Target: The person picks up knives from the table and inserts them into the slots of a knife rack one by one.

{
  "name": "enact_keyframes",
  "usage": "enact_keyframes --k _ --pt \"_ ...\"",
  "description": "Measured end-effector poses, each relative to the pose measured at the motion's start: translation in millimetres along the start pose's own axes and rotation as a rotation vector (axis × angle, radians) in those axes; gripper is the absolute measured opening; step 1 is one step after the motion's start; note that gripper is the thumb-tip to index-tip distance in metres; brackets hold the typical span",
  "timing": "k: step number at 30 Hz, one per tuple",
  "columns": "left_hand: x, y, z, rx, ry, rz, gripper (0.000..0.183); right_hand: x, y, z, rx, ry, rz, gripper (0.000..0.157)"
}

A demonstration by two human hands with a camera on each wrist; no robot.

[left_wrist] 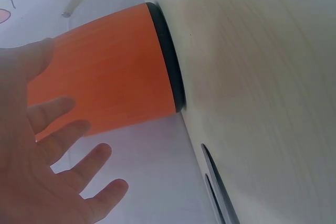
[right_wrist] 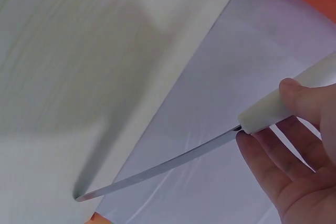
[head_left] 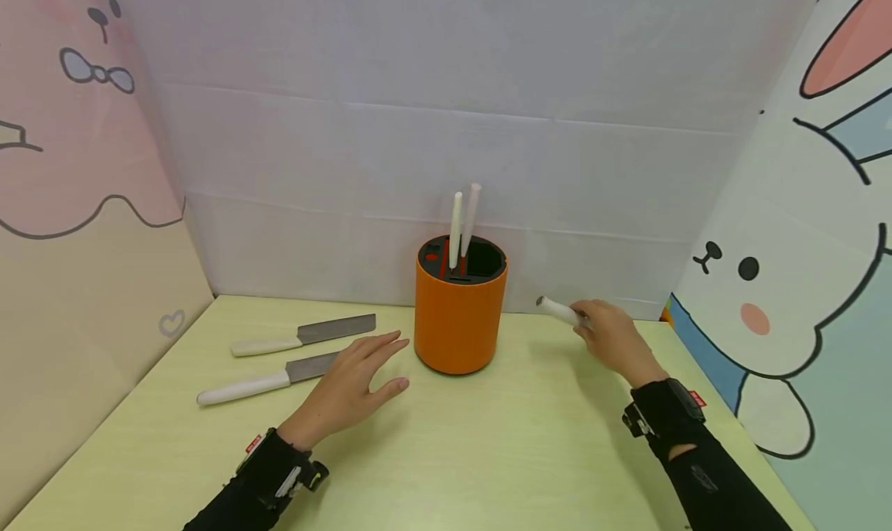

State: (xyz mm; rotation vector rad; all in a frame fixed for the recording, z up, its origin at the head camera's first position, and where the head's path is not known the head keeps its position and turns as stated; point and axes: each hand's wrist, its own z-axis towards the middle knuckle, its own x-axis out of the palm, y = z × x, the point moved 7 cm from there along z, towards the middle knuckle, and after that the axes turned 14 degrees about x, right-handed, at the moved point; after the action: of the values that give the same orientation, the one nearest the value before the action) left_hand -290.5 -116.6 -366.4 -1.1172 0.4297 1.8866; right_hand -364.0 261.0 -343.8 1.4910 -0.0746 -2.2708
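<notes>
My right hand [head_left: 616,345] pinches a knife [head_left: 555,310] by its white handle, to the right of the orange knife block [head_left: 460,322]. In the right wrist view the slim blade [right_wrist: 168,166] slopes down to the tabletop, its tip at or very near the surface. My left hand [head_left: 355,388] hovers left of the block, fingers spread and holding nothing; the left wrist view has its palm facing the block's orange side [left_wrist: 113,72]. Two white handles [head_left: 456,229] stick up out of the block's black top.
On the left of the pale table [head_left: 530,453] lie two broad-bladed knives with white handles, a rear one [head_left: 265,347] and a front one [head_left: 244,389] partly behind my left hand. A white back wall [head_left: 446,90] and cartoon-printed side walls enclose the table.
</notes>
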Motion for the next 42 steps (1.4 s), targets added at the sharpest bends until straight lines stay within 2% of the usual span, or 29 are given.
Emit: enact_keyframes --k 7,11,17,26,37,42 --pt "5.2 -0.2 -0.2 -0.061 0.035 -0.137 0.059 -20.3 14 -4 -0.007 -0.063 0.052 0.037" --pt "6.1 -2.1 0.4 -0.084 0.031 -0.201 0.058 -30.8 25 -9 -0.023 -0.119 0.113 0.039" --pt "7.1 -4.6 1.5 -0.091 0.021 -0.245 0.058 -45.5 41 -17 -0.028 -0.186 0.219 0.041" --pt "10.8 -6.5 2.7 -0.100 0.007 -0.303 0.058 -71.0 73 -32 -0.022 -0.272 0.307 0.043" --pt "10.3 -8.6 2.9 -0.087 0.010 -0.304 0.058 -73.0 104 -38 0.014 -0.247 0.423 0.039" --pt "10.3 -7.5 2.7 -0.103 0.016 -0.299 0.058 -73.6 117 -40 0.056 -0.224 0.510 0.038"
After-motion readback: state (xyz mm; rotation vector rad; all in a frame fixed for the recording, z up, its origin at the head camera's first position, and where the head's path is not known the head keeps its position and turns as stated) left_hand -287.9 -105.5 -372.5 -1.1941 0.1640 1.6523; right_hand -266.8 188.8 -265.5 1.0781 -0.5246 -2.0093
